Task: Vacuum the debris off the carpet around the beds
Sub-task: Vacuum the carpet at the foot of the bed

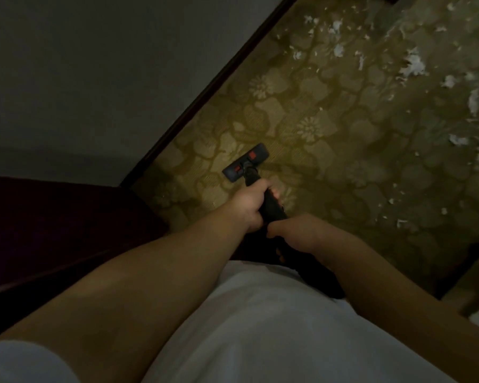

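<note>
Well beyond left hand and right hand, both curled round vacuum wand, white debris.

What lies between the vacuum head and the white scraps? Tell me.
Head view: only patterned carpet, with a tiny white fleck, between vacuum head and scraps.

dark strip: slants from lower left to upper right | grey surface: plain, left of dark strip, touching it | maroon furniture: below strip's lower end | white shirt: well below strip | dark wooden leg: far right of strip
</note>
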Tool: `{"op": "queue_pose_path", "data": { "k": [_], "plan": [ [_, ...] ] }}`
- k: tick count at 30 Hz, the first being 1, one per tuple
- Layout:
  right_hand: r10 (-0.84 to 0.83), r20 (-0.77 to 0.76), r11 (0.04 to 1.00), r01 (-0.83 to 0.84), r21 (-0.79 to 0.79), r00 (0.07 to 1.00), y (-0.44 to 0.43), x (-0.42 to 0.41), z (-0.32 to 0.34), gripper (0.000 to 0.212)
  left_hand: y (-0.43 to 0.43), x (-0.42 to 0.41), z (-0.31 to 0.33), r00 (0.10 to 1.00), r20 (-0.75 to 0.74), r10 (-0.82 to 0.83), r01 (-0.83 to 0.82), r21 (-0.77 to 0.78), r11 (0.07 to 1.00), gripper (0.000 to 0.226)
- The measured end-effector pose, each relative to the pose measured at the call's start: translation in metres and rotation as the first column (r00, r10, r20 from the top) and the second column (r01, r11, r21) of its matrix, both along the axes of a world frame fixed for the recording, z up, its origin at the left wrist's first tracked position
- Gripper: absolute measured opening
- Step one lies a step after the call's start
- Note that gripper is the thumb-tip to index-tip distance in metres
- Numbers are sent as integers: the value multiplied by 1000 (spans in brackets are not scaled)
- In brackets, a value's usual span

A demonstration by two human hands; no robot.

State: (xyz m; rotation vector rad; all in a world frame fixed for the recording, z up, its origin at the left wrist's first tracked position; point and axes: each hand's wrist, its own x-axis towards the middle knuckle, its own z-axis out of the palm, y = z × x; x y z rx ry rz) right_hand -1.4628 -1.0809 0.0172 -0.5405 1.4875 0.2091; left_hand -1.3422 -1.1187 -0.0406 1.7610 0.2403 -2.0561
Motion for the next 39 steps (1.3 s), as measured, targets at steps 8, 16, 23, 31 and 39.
{"op": "queue_pose_path", "data": {
  "k": [8,16,23,31,39],
  "plan": [
    [205,-63,974,-210,-83,977,88,76,0,21,104,76,-5,982,-8,187,-188,-27,982,20],
    [174,-3,974,-173,-144,985,166,143,-3,24,184,154,-10,968,-13,249,-249,-94,964,18],
    [241,48,953,-227,-199,969,183,184,-10,22,207,200,-6,951,57,304,-294,-140,945,20],
    [364,69,902,-333,-275,929,160,199,-44,18,188,213,-22,917,198,346,-328,-118,937,22],
    [357,98,924,-336,-183,929,139,114,-34,14,177,129,-12,924,178,339,-334,-56,941,17]
  ]
}}
